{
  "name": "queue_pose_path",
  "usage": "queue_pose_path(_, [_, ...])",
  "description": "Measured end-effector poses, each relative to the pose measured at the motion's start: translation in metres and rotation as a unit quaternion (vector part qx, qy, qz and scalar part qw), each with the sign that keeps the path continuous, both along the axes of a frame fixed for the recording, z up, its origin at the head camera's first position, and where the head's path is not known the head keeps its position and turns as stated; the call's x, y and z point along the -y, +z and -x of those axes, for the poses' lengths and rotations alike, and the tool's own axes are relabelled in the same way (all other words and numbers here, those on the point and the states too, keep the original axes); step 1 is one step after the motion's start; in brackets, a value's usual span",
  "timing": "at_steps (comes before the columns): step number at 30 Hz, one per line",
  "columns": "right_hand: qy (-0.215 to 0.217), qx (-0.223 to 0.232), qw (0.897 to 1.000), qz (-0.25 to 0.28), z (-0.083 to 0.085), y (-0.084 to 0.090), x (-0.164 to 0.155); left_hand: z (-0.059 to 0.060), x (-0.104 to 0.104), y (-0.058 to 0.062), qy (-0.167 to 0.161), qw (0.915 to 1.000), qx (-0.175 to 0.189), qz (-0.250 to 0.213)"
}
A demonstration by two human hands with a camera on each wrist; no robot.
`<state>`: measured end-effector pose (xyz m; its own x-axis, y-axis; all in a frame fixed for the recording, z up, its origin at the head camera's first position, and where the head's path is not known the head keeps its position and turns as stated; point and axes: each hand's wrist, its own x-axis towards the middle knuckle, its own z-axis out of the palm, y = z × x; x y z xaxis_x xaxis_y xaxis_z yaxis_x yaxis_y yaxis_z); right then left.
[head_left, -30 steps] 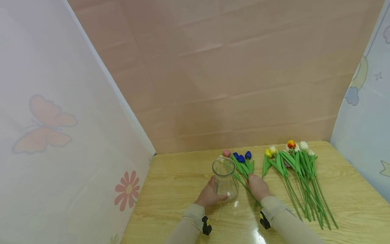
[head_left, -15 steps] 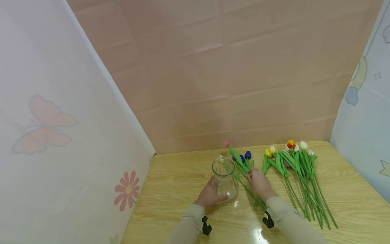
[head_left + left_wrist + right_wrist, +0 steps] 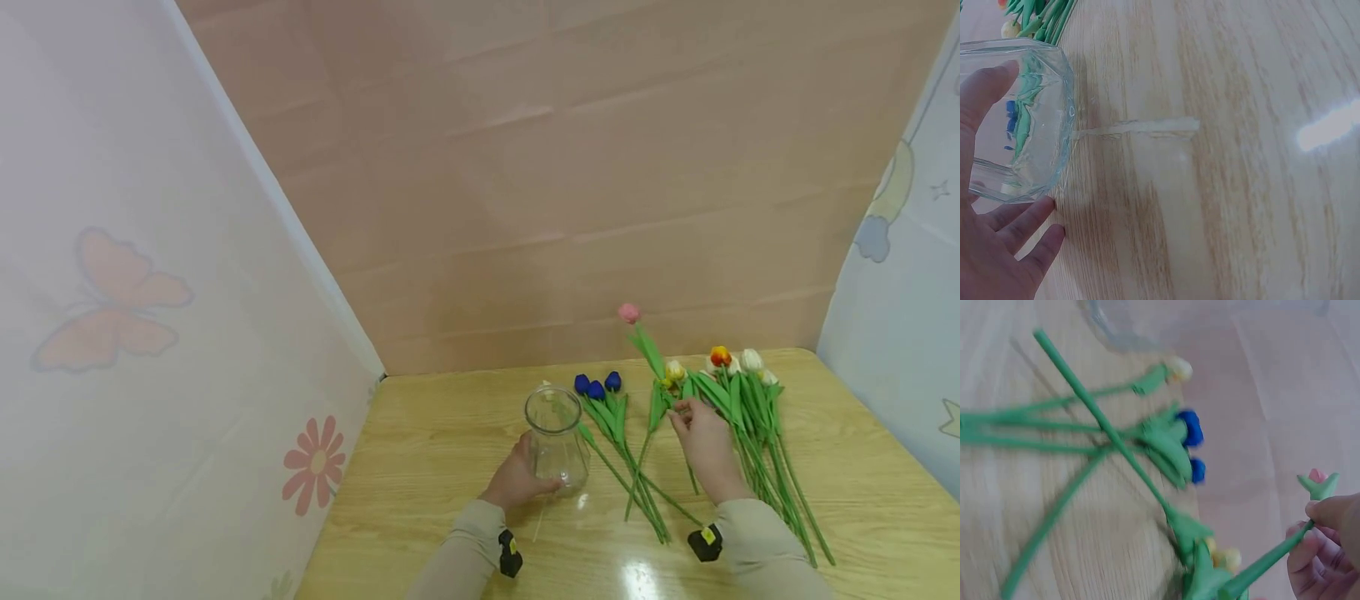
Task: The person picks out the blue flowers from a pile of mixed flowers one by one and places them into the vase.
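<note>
**Pink tulip lifted in the right hand, vase steadied by the left**

Right hand (image 3: 703, 442) pinches the pink tulip (image 3: 629, 313) by its green stem — thumb and fingers (image 3: 1316, 556) curled round it, seen close in the right wrist view. The bloom is up off the table, above and behind the hand, against the pink wall. The stem's long axis runs tilted: bloom at the far upper left, lower end at the fingers, toward the person.

Left hand (image 3: 516, 479) cups the glass vase (image 3: 555, 437) from the near-left side, fingers (image 3: 1019, 222) relaxed against the glass and thumb up along its wall. The vase stands upright on the wooden table (image 3: 435, 467), mouth open upward.

Key relation: the vase mouth lies to the left of the held tulip and lower than its bloom; the three blue tulips (image 3: 596, 388) lie flat between them, stems pointing toward the person. The right hand is the one on the stem; the left hand is on the vase, well apart from it.

Right of the right hand — a bunch of yellow, orange and white tulips (image 3: 731, 367) lying flat, stems toward the person.

Writing: none readable. The side panels carry printed pictures only — a butterfly (image 3: 112, 300) and a flower (image 3: 315, 462) at left.
</note>
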<state>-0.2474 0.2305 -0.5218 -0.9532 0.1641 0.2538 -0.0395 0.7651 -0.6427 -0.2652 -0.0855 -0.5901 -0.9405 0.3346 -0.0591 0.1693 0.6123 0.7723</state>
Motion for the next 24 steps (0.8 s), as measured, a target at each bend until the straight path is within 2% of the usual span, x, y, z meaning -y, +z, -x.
queue_pose_path(8, [-0.055, -0.010, 0.998, -0.008, -0.005, -0.003, -0.038, -0.002, -0.002, 0.005, 0.002, 1.0000, -0.003, 0.005])
queue_pose_path(12, [-0.069, 0.012, 0.997, -0.012, -0.006, -0.008, -0.050, -0.002, -0.002, 0.005, 0.004, 1.0000, 0.004, 0.005])
queue_pose_path(17, [-0.071, 0.052, 0.996, -0.007, -0.010, -0.018, -0.061, -0.001, -0.001, 0.002, 0.007, 0.9999, 0.005, 0.013])
queue_pose_path(24, [-0.044, 0.093, 0.995, -0.010, -0.019, -0.027, -0.070, 0.000, -0.001, 0.000, 0.005, 0.9998, 0.004, 0.016])
